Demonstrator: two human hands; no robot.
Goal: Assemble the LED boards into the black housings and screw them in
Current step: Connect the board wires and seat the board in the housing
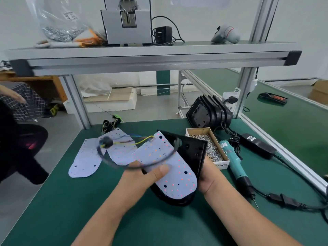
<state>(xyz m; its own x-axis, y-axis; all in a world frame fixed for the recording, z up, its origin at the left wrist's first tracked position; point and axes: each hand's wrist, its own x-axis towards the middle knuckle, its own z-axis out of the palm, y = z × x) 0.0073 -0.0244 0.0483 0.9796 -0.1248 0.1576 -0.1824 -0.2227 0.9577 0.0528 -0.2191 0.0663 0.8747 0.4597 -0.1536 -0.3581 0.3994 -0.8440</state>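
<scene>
My left hand [142, 176] grips a white LED board [170, 167] with its thumb on top, and a black cable [152, 163] loops across it. My right hand [210, 176] holds a black housing [190, 148], tilted up against the board's right side. Coloured wires [134, 142] run from the board's top end to a blurred black grommet [106, 142]. Two more LED boards [88, 157] lie flat on the green mat to the left. A stack of black housings [209, 110] leans at the back right.
A cardboard box of screws [211, 148] sits right of the housing. A teal electric screwdriver [234, 162] lies beside it, with its power brick [257, 144] and cable. An aluminium shelf [152, 54] crosses overhead. Another person's leg [23, 151] is at the left.
</scene>
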